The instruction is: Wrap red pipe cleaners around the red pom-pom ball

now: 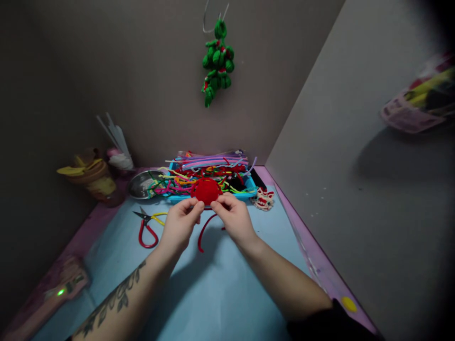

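Observation:
Between my two hands is a rounded red fuzzy piece (205,191), apparently of pipe cleaner, held up above the mat. My left hand (181,220) pinches its lower left edge between thumb and fingers. On the lower right edge, my right hand (233,215) pinches it the same way. Below, a curved red pipe cleaner (203,235) shows between the hands; whether it joins the red piece I cannot tell. Scissors (148,229) with red handles lie partly spread left of my left hand. A yellow pipe cleaner (158,217) touches their blades.
Behind my hands stands a blue tray (250,185) heaped with colored pipe cleaners. Beside it sit a metal bowl (137,184) and a red-and-white face ornament (263,199). A brown pot (97,182) and a pink device (67,289) are at left. Green ornaments (218,61) hang above.

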Motion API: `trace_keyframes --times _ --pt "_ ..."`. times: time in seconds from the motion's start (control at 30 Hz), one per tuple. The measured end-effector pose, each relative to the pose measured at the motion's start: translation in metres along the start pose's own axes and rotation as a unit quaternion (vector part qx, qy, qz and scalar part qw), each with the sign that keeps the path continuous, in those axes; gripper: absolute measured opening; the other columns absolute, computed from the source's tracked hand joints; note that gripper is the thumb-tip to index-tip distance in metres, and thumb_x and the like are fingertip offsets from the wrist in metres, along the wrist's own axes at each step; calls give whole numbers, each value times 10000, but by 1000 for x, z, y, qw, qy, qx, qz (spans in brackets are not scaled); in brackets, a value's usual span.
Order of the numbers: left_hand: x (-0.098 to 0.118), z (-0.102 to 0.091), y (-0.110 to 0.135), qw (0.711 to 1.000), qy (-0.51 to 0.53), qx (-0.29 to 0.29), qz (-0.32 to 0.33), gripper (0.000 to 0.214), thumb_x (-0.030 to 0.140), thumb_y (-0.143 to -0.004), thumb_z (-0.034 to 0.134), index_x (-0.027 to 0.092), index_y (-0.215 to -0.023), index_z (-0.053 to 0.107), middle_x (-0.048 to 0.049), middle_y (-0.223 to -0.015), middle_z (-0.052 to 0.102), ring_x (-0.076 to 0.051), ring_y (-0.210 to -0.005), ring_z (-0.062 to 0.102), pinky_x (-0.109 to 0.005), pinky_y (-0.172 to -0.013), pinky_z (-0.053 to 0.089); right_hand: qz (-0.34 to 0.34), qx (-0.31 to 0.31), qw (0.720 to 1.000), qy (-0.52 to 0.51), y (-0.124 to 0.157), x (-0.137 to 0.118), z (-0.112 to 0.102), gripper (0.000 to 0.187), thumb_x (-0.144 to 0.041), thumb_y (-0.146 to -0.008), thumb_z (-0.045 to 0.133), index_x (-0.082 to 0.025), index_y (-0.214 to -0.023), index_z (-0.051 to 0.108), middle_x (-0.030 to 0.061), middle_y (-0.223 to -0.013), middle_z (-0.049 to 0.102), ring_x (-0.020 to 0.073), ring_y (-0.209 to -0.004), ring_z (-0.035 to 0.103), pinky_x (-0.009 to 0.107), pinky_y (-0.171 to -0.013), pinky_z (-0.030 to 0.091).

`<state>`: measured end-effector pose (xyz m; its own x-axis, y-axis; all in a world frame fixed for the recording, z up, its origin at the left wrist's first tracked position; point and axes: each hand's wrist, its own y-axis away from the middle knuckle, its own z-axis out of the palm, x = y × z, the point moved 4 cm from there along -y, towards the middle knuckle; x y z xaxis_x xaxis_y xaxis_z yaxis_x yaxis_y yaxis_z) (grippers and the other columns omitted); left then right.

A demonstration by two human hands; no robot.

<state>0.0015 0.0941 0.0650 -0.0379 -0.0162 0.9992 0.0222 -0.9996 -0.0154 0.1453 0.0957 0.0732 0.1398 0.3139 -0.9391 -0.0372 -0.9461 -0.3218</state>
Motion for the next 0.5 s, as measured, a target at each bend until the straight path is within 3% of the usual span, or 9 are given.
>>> trace_keyframes --times 0.23,0.37,0.5 --pt "-2 -1 -4 999 9 -15 -51 352 443 -667 731 148 -835 639 40 -509 532 -63 -415 328 -206 -417 202 -5 31 999 5 -1 3 -5 205 -272 -798 612 -190 -611 595 -24 -653 485 126 -643 471 257 -613 372" --pt "-1 1 -2 1000 -6 -16 -8 293 415 -708 707 157 -650 579 48 -488 479 -66 -446 353 -204 -441 245 -18 31 999 11 1 -1 -4 205 -238 -785 615 -190 -589 575 -28 -643 470 127 -651 462 262 -633 369" --pt "-4 3 0 1000 3 -14 17 275 385 -729 694 169 -632 554 60 -489 449 -70 -457 359 -205 -462 272 -22 38 999 16 4 -3 -4 228 -234 -779 617 -195 -568 540 -34 -630 455 131 -664 460 265 -657 372"
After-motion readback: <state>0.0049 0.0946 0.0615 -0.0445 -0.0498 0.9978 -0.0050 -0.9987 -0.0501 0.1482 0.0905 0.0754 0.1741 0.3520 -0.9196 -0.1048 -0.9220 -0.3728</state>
